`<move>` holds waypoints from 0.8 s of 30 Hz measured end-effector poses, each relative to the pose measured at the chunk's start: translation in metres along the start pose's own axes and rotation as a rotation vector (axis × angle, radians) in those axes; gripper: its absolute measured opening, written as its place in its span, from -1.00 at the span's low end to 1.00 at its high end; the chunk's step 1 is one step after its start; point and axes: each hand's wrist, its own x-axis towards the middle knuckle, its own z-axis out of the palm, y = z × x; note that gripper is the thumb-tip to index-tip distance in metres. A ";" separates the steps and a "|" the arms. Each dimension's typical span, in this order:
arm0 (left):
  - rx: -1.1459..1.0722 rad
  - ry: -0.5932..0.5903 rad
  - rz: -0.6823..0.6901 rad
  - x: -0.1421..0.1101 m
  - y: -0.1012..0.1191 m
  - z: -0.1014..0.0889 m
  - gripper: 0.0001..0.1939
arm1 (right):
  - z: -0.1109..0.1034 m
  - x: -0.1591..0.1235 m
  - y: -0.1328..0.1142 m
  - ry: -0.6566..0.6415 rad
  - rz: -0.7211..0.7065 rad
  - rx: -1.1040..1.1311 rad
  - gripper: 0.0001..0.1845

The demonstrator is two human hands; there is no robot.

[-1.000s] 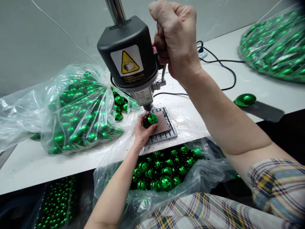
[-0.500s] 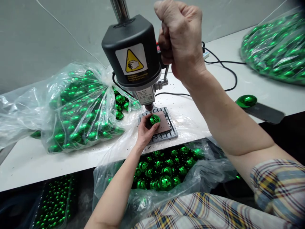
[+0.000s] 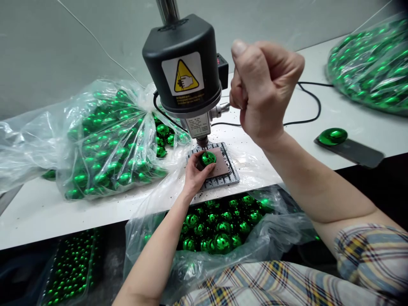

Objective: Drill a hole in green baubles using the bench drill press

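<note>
A shiny green ball ornament [image 3: 209, 158] rests on the pinkish-brown pad of the drill press base [image 3: 219, 182]. My left hand [image 3: 195, 172] curls around the ball's left and near side, thumb and fingers closed on it. Straight above the ball is the chuck [image 3: 202, 141] of the small black drill press [image 3: 181, 68], its tip at or just over the ball's top. To the right of the machine's head, my right hand [image 3: 264, 85] makes a fist around the end of the feed lever [image 3: 225, 106]; the fingers hide most of the grip.
A clear plastic bag [image 3: 108, 148] of green balls lies at left, another bag [image 3: 369, 63] at far right. Below the table edge hangs an open bag of green balls [image 3: 223, 231]. A green ornament [image 3: 333, 136] sits on a dark phone [image 3: 360, 153]. Black cable [image 3: 314, 119] crosses the table.
My right hand has come down and to the right with the feed lever. The left hand keeps the ball in place on the pad. The view has shifted slightly.
</note>
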 end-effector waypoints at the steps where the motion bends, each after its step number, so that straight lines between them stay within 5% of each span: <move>1: 0.001 0.002 0.002 0.000 -0.001 0.000 -0.42 | -0.002 -0.005 -0.001 0.005 0.010 -0.041 -0.46; 8: -0.016 -0.007 0.016 0.000 0.000 0.000 -0.41 | -0.016 -0.033 0.008 -0.018 0.170 -0.188 -0.37; 14: 0.031 -0.013 0.026 -0.001 0.004 -0.001 -0.42 | -0.016 -0.040 0.012 0.054 -0.021 -0.172 -0.31; 24: 0.049 -0.010 0.024 -0.002 0.002 -0.002 -0.43 | -0.027 -0.051 0.017 -0.031 -0.175 -0.128 -0.42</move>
